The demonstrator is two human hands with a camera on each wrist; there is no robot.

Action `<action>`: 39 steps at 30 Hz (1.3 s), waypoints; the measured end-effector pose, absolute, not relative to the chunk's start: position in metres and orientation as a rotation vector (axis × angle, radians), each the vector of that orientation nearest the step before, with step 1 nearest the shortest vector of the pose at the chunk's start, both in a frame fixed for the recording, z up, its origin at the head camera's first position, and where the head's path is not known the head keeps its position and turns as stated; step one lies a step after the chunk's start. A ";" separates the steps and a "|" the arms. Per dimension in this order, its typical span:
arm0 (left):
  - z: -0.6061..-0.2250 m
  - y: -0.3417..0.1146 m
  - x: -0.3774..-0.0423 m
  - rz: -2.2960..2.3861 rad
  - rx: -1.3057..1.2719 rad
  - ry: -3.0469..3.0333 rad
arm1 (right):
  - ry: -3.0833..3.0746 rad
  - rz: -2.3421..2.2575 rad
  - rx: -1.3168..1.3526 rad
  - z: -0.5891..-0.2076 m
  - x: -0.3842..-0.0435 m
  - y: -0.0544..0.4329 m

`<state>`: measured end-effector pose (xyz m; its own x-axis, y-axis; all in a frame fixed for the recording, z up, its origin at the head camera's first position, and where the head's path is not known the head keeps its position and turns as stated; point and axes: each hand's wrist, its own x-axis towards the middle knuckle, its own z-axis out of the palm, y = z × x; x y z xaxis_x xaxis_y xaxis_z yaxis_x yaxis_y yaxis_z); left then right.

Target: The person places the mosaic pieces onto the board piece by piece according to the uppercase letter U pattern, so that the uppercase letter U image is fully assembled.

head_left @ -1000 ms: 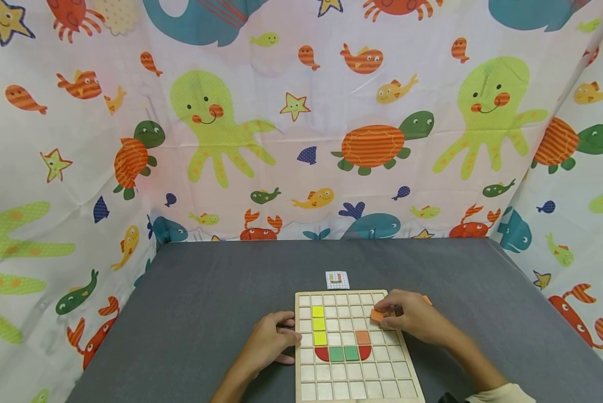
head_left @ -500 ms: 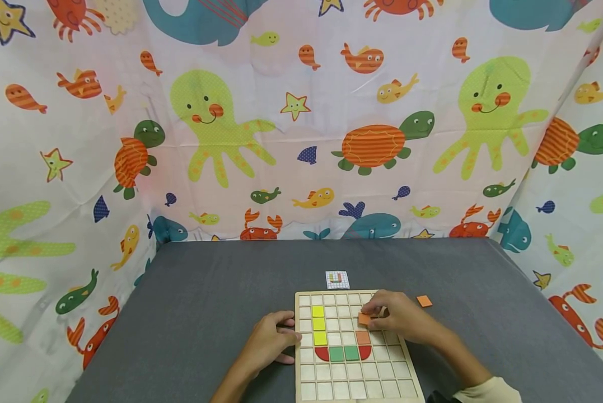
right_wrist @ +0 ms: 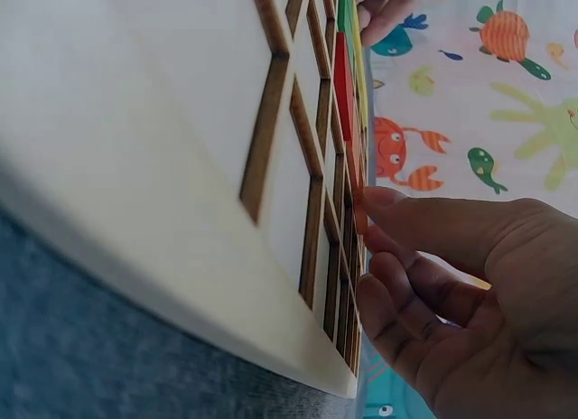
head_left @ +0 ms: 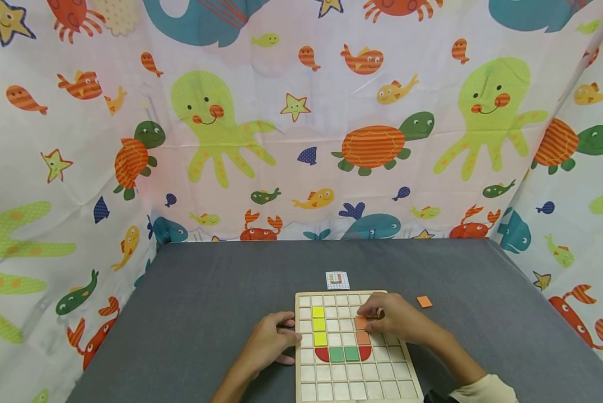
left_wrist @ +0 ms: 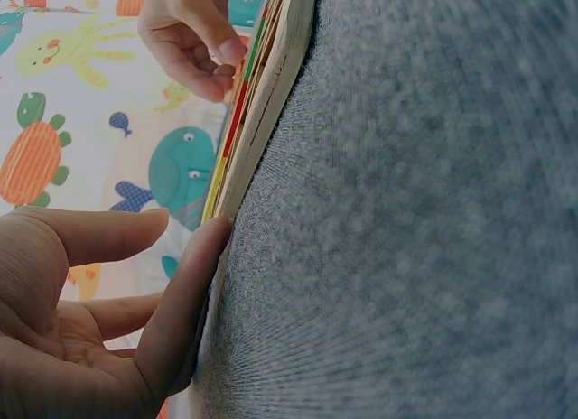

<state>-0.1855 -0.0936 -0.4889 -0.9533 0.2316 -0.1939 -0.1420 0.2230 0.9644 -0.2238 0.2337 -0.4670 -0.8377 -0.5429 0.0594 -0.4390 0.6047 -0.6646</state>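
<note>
A wooden grid board (head_left: pixel 331 374) lies on the grey table. On it sit several yellow square tiles (head_left: pixel 318 324), green square tiles (head_left: pixel 336 354), red curved tiles (head_left: pixel 322 353) and an orange square tile (head_left: pixel 363 338). My right hand (head_left: pixel 399 318) has its thumb and fingertips at another orange square tile (head_left: pixel 360 323), pinching it at the cell just behind the first orange one. The right wrist view shows the thumb (right_wrist: pixel 384 199) against that tile's edge. My left hand (head_left: pixel 268 342) touches the board's left edge, its fingers loosely bent and holding nothing.
A small printed card (head_left: pixel 337 280) with a coloured grid pattern lies behind the board. One loose orange tile (head_left: pixel 424 301) rests on the table (head_left: pixel 220 291) to the right. A sea-animal curtain (head_left: pixel 291 168) hangs around the back and sides.
My right hand has moved left over the board with an orange tile and lowered it to the cell behind the other orange one. The left hand has stayed still.
</note>
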 end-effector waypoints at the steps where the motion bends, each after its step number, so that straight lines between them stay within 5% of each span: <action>1: -0.489 -0.094 -0.185 1.788 0.084 2.206 | 2.680 -1.048 -0.821 -0.467 -0.224 0.234; 39: -0.487 -0.094 -0.184 1.802 0.098 2.196 | 2.812 -1.088 -0.670 -0.471 -0.224 0.277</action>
